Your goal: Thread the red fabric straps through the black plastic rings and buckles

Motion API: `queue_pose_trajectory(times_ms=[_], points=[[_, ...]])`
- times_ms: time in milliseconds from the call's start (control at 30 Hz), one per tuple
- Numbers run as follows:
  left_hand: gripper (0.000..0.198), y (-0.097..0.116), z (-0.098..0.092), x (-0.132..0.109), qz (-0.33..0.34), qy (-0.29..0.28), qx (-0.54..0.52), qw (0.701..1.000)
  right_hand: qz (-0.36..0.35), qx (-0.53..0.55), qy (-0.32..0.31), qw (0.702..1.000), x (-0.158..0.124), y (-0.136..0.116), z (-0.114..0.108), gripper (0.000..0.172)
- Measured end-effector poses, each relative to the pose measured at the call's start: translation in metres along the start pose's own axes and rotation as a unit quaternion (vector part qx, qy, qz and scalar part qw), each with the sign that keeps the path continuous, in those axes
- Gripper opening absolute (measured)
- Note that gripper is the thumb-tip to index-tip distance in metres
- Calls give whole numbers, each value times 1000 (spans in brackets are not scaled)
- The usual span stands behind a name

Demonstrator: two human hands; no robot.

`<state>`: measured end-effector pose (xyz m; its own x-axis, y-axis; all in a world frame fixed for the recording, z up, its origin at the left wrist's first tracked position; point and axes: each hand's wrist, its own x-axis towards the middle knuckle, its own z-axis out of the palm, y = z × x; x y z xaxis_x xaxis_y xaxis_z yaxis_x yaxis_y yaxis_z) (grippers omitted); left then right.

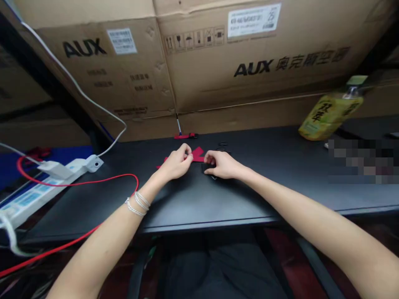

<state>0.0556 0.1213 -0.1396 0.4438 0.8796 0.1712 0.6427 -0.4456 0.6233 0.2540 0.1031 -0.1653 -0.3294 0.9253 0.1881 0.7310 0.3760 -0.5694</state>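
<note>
A red strap (197, 154) lies across the middle of the dark tabletop, between my two hands. My left hand (178, 161) pinches the strap, its fingers closed. To the right, my right hand (222, 164) has its fingers closed on a small black piece (205, 167) beside the end of the strap. The fingers partly hide that piece. Small black buckle parts (222, 144) lie just behind my right hand. Farther back, a second red strap (183, 136) with a black end rests near the cardboard.
Large cardboard boxes (199, 83) stand behind the black table (199, 207). On the left are a white power strip (37, 187), a white cable and a red cable (93, 181) passing by my left forearm. A yellow-labelled bottle (330, 112) stands tilted at the right rear.
</note>
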Motion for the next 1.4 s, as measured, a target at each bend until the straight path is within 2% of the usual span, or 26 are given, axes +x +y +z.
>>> queue_pose_trajectory(times_ms=[167,400,500,1033,1400], points=[[7,-1,0,0,4,-3,19,1000,-4,55,57,997,1,-1,-2,7],[9,-3,-1,1,8,9,11,1000,-25,146,146,978,5,1,-4,11],[10,-3,-1,0,15,7,0,1000,-35,170,163,971,6,1,-4,12],[11,2,-1,-4,77,-58,-49,994,-73,257,155,951,4,-4,-1,14],[13,2,-2,-5,63,-71,-67,993,-37,324,172,930,11,3,-1,13]])
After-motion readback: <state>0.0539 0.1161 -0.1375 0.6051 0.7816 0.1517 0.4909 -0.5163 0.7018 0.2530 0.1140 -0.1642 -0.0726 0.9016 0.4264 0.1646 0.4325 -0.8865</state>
